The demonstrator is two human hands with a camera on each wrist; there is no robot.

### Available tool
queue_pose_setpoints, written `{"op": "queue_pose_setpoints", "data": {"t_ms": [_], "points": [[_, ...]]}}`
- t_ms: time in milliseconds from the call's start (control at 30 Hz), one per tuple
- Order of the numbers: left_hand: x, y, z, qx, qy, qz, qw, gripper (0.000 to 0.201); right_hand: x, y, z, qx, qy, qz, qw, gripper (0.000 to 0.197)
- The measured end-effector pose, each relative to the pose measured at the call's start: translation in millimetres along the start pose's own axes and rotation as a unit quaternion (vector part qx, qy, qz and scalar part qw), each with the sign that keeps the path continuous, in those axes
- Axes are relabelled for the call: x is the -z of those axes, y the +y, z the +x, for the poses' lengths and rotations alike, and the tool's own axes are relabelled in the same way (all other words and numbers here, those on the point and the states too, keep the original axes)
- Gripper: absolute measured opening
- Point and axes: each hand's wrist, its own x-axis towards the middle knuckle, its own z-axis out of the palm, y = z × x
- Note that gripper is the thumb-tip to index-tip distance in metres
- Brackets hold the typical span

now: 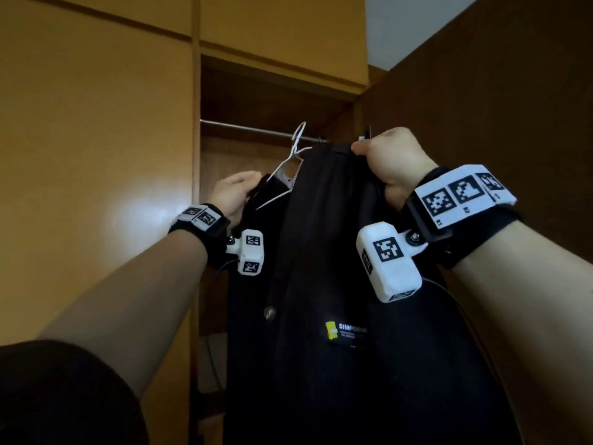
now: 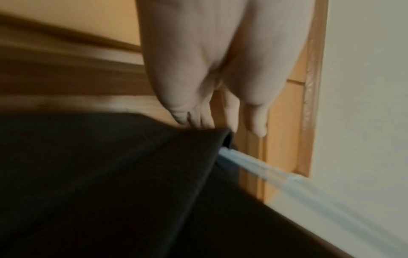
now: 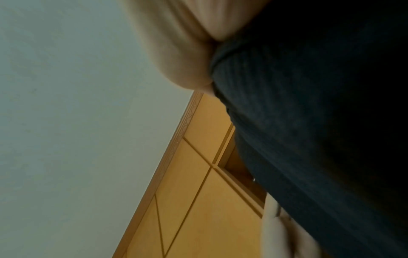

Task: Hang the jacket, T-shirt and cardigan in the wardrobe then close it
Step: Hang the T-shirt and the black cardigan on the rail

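Observation:
A black knitted cardigan (image 1: 337, 252) with a button and a sewn label hangs on a white hanger (image 1: 290, 162) that I hold up before the open wardrobe. My left hand (image 1: 239, 191) grips its left shoulder together with the hanger's arm. My right hand (image 1: 382, 159) grips the right shoulder in a fist. The hanger's hook (image 1: 299, 136) stands just in front of the metal rail (image 1: 250, 130); whether it is over it I cannot tell. In the left wrist view my fingers (image 2: 198, 118) pinch the dark cloth (image 2: 110, 174). Ribbed cloth (image 3: 309, 122) fills the right wrist view beside my palm (image 3: 176, 52).
A closed wardrobe door (image 1: 96, 155) stands at the left and the open door (image 1: 513, 91) at the right. Upper cabinet doors (image 1: 282, 27) sit above the opening. Something pale (image 1: 210, 364) lies low inside the wardrobe. The rail's left half is bare.

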Motion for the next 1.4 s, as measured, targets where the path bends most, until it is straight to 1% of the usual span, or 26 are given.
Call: {"op": "queue_pose_setpoints", "data": {"t_ms": [33, 67, 133, 167, 233, 267, 300, 333, 367, 433, 467, 500, 567, 600, 633, 667, 700, 733, 833, 933, 1000, 1133, 1300, 1400], "points": [[-3, 7, 6, -0.004, 0.002, -0.009, 1.000, 0.010, 0, -1, 10, 0.018, 0.018, -0.010, 1.000, 0.025], [-3, 15, 14, -0.024, 0.019, 0.003, 1.000, 0.011, -2, -2, 20, 0.037, 0.029, -0.023, 0.999, 0.028], [3, 28, 25, -0.098, 0.092, 0.054, 0.989, 0.019, -12, -1, 39, 0.088, 0.037, -0.043, 0.995, 0.027], [8, 37, 31, -0.139, 0.136, 0.069, 0.979, 0.024, -19, 1, 48, 0.111, 0.040, -0.047, 0.992, 0.028], [16, 59, 42, -0.206, 0.213, 0.059, 0.953, 0.032, -38, 8, 69, 0.165, 0.046, -0.046, 0.984, 0.030], [22, 72, 48, -0.234, 0.241, 0.057, 0.940, 0.036, -51, 14, 80, 0.194, 0.047, -0.047, 0.979, 0.034], [28, 85, 57, -0.264, 0.267, 0.067, 0.925, 0.040, -64, 21, 91, 0.211, 0.042, -0.051, 0.975, 0.043], [34, 96, 66, -0.288, 0.291, 0.094, 0.907, 0.044, -77, 29, 104, 0.228, 0.036, -0.055, 0.971, 0.049], [40, 103, 76, -0.306, 0.314, 0.141, 0.888, 0.049, -91, 40, 115, 0.238, 0.027, -0.059, 0.969, 0.051], [52, 105, 97, -0.308, 0.347, 0.287, 0.838, 0.061, -117, 63, 136, 0.251, 0.016, -0.066, 0.965, 0.050], [57, 101, 108, -0.293, 0.353, 0.363, 0.811, 0.069, -130, 77, 149, 0.256, 0.021, -0.072, 0.964, 0.050], [63, 93, 117, -0.267, 0.351, 0.422, 0.792, 0.078, -141, 90, 161, 0.255, 0.023, -0.070, 0.964, 0.049], [79, 71, 137, -0.197, 0.336, 0.503, 0.771, 0.089, -164, 117, 186, 0.246, 0.029, -0.067, 0.966, 0.047], [88, 58, 145, -0.168, 0.329, 0.547, 0.751, 0.091, -174, 128, 197, 0.244, 0.034, -0.072, 0.966, 0.046], [94, 47, 151, -0.156, 0.330, 0.590, 0.720, 0.091, -183, 138, 206, 0.238, 0.034, -0.078, 0.968, 0.047], [98, 38, 156, -0.158, 0.337, 0.623, 0.688, 0.089, -190, 146, 216, 0.234, 0.032, -0.078, 0.969, 0.049], [98, 33, 161, -0.164, 0.348, 0.640, 0.665, 0.086, -198, 153, 223, 0.225, 0.026, -0.076, 0.971, 0.050], [96, 31, 164, -0.164, 0.359, 0.644, 0.656, 0.084, -205, 159, 231, 0.217, 0.019, -0.075, 0.973, 0.050], [84, 35, 167, -0.144, 0.384, 0.626, 0.664, 0.081, -231, 163, 250, 0.194, 0.004, -0.083, 0.977, 0.048], [81, 35, 166, -0.140, 0.393, 0.620, 0.665, 0.081, -260, 154, 261, 0.188, -0.008, -0.102, 0.977, 0.037], [84, 34, 167, -0.146, 0.387, 0.627, 0.660, 0.081, -279, 144, 268, 0.182, -0.016, -0.115, 0.976, 0.033], [93, 30, 168, -0.170, 0.371, 0.652, 0.639, 0.083, -304, 131, 285, 0.167, -0.020, -0.145, 0.975, 0.032], [92, 31, 168, -0.159, 0.364, 0.657, 0.641, 0.085, -327, 128, 291, 0.166, -0.042, -0.189, 0.967, 0.028], [93, 32, 166, -0.161, 0.355, 0.664, 0.638, 0.086, -339, 125, 285, 0.177, -0.056, -0.230, 0.955, 0.026]]}}
